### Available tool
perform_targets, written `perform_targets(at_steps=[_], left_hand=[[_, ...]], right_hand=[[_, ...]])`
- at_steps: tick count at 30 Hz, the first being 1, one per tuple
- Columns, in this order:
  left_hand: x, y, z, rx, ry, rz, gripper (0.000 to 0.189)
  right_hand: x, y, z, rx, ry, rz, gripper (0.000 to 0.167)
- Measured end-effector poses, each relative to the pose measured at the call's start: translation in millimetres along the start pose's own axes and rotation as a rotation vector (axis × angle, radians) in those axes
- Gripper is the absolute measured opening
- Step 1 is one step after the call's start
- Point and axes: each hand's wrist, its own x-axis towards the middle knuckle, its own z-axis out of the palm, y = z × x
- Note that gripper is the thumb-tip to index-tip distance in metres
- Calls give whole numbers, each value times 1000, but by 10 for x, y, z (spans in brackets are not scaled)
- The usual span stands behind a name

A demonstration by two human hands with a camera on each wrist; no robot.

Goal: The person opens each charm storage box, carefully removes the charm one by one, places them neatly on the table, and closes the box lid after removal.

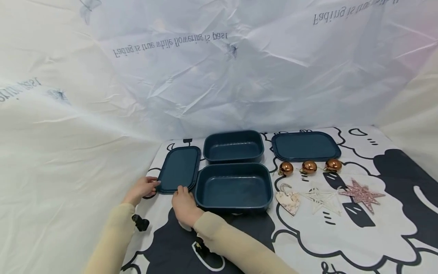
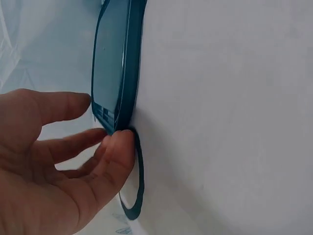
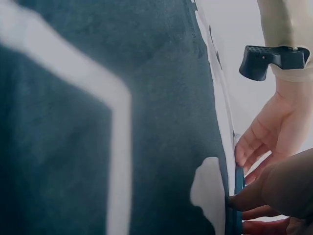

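A dark blue rectangular lid [image 1: 180, 167] lies on the tablecloth at the left. My left hand [image 1: 142, 189] is at its near left corner; in the left wrist view the thumb meets one side of the lid [image 2: 110, 58] and the fingers meet the corner. My right hand [image 1: 184, 205] holds the near edge toward the right corner. From the right wrist view, the lid [image 3: 239, 181] shows only as a thin strip between thumb and fingers. Two dark blue open containers, a front one [image 1: 236, 188] and a back one [image 1: 234, 146], stand right of the lid.
A second blue lid [image 1: 305, 146] lies at the back right. Before it are three copper baubles [image 1: 309, 167], a heart ornament [image 1: 288, 201], a pale star [image 1: 321, 198] and a pink glitter star [image 1: 362, 194]. White printed sheeting [image 1: 219, 83] hangs behind and at the sides.
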Motion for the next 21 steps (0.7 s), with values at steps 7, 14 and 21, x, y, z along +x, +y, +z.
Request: perform_targets(at_steps=[7,14,21], left_hand=[[35,75,188,-131,-44,-31,49],[-18,-132,144,-309,-80,45,46],[-125,-395,50,-591,-49,148,25]], right_hand=[[-49,126,50,-31,18,10,24],[-92,120,0,18,70,-6,16],[-274,25,-308,-30,154,-105,20]])
